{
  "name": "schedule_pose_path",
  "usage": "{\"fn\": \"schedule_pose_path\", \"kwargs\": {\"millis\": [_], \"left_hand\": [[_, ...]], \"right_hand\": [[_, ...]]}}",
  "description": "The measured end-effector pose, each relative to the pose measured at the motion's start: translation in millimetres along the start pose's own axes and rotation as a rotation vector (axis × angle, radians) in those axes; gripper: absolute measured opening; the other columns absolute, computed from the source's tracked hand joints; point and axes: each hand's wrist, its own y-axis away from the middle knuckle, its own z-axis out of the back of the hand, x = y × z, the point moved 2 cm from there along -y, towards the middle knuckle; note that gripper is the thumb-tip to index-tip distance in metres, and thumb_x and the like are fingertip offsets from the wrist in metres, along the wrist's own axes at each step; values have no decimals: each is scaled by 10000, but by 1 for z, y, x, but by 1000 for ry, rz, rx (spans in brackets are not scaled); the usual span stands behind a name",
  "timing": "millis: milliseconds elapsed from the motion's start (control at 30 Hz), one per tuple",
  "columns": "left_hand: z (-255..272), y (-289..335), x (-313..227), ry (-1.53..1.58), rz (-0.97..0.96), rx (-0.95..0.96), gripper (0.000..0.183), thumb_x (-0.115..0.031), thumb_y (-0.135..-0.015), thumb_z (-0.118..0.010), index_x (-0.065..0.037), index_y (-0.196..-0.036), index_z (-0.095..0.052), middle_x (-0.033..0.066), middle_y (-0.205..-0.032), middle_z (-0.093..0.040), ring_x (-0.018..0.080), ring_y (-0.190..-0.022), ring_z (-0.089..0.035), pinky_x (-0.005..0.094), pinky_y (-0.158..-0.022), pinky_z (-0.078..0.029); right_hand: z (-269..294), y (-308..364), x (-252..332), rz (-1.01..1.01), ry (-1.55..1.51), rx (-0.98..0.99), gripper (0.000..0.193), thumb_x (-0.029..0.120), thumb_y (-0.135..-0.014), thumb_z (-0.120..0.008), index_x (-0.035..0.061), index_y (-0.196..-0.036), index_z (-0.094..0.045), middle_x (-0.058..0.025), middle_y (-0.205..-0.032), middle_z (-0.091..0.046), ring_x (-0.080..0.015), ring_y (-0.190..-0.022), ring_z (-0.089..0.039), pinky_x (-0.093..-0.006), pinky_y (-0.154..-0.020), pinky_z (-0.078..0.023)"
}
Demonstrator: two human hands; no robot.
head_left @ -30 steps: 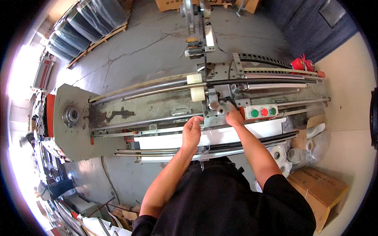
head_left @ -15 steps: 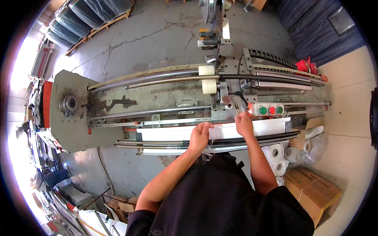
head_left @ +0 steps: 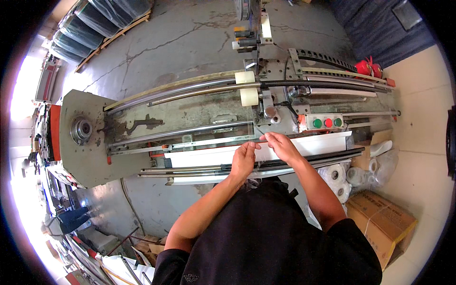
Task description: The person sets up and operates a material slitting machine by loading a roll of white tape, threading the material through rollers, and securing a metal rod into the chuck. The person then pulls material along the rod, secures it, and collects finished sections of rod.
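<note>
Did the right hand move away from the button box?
Yes. The right hand came back toward the person, from up by the button box to the white strip.

rails (head_left: 199,167) below hands, control box (head_left: 325,122) right

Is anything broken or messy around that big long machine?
The concrete floor behind the machine is cracked and stained. Loose white rolls lie heaped in clear plastic beside a cardboard box. Both hands pinch something thin and clear; it is too faint to tell more.
</note>
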Motion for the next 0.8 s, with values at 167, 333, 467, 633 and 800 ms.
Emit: {"fn": "schedule_pose_path", "kwargs": {"millis": [167,333,467,633,800], "left_hand": [[2,-1,3,-27,-9,-26,334,-314,-1162,-500,-77,-1042,-703,-90,-645,-416,38,-565,-337,260,-515,-274],[-2,1,0,-33,-26,-23,344,-323,-1160,-504,-71,-1048,-708,-92,-648,-413,39,-571,-334,263,-520,-277],[-6,7,8,-93,23,97,344,-325,-1156,-517,-60,-1065,-716,-83,-660,-422,51,-588,-353,261,-535,-296],[2,20,14,-172,34,194,329,-319,-1160,-500,-64,-1129,-706,-60,-694,-461,66,-638,-404,258,-582,-350],[12,17,10,-174,-17,111,299,-293,-1157,-504,-62,-1157,-694,-41,-738,-492,78,-684,-440,267,-635,-383]], "right_hand": [[0,-12,16,-165,-115,137,505,445,-1152,-471,20,-1161,-744,85,-732,-446,-46,-652,-379,-246,-596,-349],[-6,-26,34,-174,-250,206,482,433,-1152,-480,23,-1124,-732,109,-707,-389,-30,-628,-328,-234,-561,-289],[4,-35,7,-49,-117,206,436,435,-1130,-521,77,-1055,-757,64,-738,-472,-62,-663,-398,-255,-613,-351],[23,12,-21,-227,-236,41,307,355,-1108,-592,86,-1054,-729,51,-813,-529,-70,-701,-448,-263,-626,-404],[56,-9,-115,-274,-561,-328,203,257,-1073,-662,99,-1192,-706,34,-870,-591,-70,-746,-538,-252,-647,-460]]}}
